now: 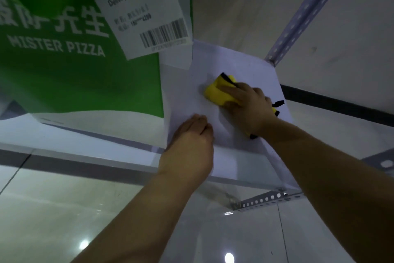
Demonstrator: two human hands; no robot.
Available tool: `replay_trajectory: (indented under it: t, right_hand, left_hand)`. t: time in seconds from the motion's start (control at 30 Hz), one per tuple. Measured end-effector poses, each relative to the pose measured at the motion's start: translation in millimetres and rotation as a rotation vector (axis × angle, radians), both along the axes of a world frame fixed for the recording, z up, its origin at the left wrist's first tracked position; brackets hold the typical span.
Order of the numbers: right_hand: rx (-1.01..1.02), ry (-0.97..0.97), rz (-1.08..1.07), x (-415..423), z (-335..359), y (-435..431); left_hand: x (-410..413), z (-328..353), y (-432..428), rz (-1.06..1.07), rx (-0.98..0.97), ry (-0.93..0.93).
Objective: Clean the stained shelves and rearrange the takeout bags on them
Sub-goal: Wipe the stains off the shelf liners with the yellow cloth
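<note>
Right of takeout bag (81,83): soft, light cloth (215,92), best bunched from above, gripped by curled right fingers (230,90); left fingers (198,119) flat on shelf (245,60), empty.

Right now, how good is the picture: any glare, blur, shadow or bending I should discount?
All from the head view: dim bluish light; two lamp reflections glare on the floor; the label on the green bag is soft, its small print unreadable; the wide lens skews the shelf post; soft shadow on the shelf under the right hand and yellow cloth.
</note>
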State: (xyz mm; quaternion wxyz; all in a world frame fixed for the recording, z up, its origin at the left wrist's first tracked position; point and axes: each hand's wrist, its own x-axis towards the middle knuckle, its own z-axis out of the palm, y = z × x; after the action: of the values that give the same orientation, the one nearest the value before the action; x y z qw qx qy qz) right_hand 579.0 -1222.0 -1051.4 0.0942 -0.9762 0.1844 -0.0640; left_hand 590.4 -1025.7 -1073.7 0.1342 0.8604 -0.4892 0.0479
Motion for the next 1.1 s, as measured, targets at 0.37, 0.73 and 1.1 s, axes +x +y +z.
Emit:
replay_trajectory:
  t: [0.37,0.73,1.1]
  right_hand:
    - [-0.045,-0.082,0.062,-41,-10,20]
    - [-0.013,0.059,-0.303,-37,3,20]
    - [-0.033,-0.009,-0.275,-118,-2,68]
  left_hand:
    - [-3,3,1,0.028,-0.004,-0.001]
    - [-16,7,13,0.048,-0.083,0.085]
    - [-62,28,40,0.069,0.087,0.094]
